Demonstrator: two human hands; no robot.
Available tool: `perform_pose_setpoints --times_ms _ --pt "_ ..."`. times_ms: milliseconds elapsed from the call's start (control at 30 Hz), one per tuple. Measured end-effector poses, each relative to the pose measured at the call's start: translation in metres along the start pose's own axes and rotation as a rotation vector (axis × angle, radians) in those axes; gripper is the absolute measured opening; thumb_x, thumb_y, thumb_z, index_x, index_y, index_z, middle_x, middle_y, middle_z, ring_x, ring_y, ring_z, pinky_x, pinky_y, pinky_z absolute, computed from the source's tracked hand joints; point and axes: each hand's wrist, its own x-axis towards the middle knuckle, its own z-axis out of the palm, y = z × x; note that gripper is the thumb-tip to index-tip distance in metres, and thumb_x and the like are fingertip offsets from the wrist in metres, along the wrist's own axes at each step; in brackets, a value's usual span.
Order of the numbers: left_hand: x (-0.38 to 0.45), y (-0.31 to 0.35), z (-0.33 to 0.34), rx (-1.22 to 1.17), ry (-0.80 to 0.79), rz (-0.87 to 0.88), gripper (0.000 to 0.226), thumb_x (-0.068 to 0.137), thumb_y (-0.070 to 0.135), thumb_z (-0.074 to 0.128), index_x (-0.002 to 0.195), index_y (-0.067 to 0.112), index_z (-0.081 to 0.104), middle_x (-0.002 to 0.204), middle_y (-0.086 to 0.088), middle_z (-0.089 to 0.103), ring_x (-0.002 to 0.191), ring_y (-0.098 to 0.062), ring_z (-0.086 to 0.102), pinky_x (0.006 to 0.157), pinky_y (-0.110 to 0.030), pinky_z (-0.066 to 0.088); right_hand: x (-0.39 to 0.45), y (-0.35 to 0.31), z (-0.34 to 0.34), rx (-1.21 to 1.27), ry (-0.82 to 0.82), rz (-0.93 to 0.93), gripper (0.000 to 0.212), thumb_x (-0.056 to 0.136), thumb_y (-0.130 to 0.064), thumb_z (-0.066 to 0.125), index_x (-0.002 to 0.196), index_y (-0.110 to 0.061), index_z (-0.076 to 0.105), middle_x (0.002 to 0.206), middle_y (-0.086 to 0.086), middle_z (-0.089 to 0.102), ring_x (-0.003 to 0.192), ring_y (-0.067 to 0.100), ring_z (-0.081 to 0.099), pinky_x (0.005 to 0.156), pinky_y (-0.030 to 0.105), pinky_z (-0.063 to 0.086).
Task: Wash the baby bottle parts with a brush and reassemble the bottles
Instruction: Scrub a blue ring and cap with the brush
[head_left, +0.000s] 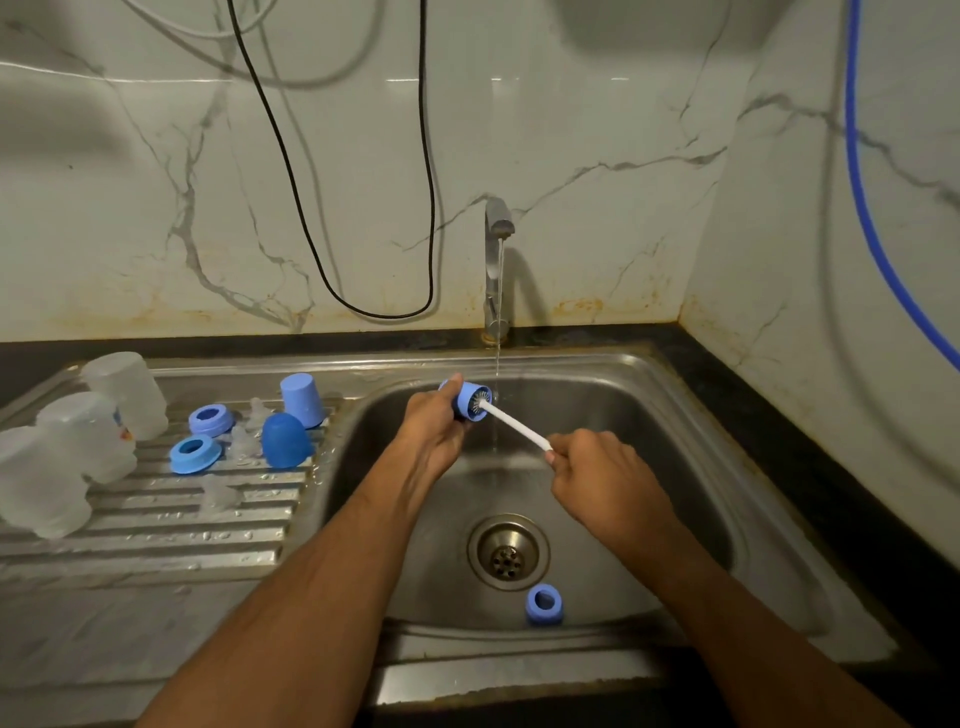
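Inside left grip (434, 423), cap (470, 401) around brush (511, 423).

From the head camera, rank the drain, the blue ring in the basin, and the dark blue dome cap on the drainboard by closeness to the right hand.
From the right hand:
1. Drain, just below it, mid-basin.
2. Blue ring, past the drain, by the basin's near wall.
3. Dark blue dome cap, far left on the drainboard.
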Motion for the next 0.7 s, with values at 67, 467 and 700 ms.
perform_pose_setpoints --times_ms 67,467,700 --pt "0.004 -0.002 -0.002 0.029 0.012 0.028 0.024 0.098 0.010 0.061 0.115 -0.008 0.058 0.106 -0.020 0.060 0.085 -0.024 0.067 0.077 -0.038 0.061 0.000 -0.003 0.004 -0.013 -0.021 0.011 0.019 0.103 -0.031 0.048 0.091 -0.022 0.060 0.075 -0.006 0.056 0.067 0.011 0.057 0.056 0.026 0.042" --pt "0.000 0.001 -0.003 0.000 0.028 0.011 0.031 0.098 0.011 0.060 0.124 -0.007 0.057 0.107 -0.020 0.062 0.089 -0.025 0.067 0.077 -0.037 0.061 0.007 0.007 0.004 0.246 -0.050 0.030 0.026 0.103 -0.037 0.054 0.114 -0.023 0.073 0.081 -0.008 0.065 0.074 0.009 0.062 0.068 0.027 0.053" --pt "-0.001 0.007 -0.005 -0.009 0.015 -0.001 0.034 0.098 0.010 0.061 0.127 -0.006 0.057 0.112 -0.019 0.059 0.090 -0.023 0.065 0.070 -0.033 0.061 -0.001 0.001 0.003 0.202 -0.081 -0.013 0.025 0.104 -0.034 0.053 0.113 -0.022 0.072 0.079 -0.007 0.064 0.072 0.009 0.062 0.068 0.027 0.053"
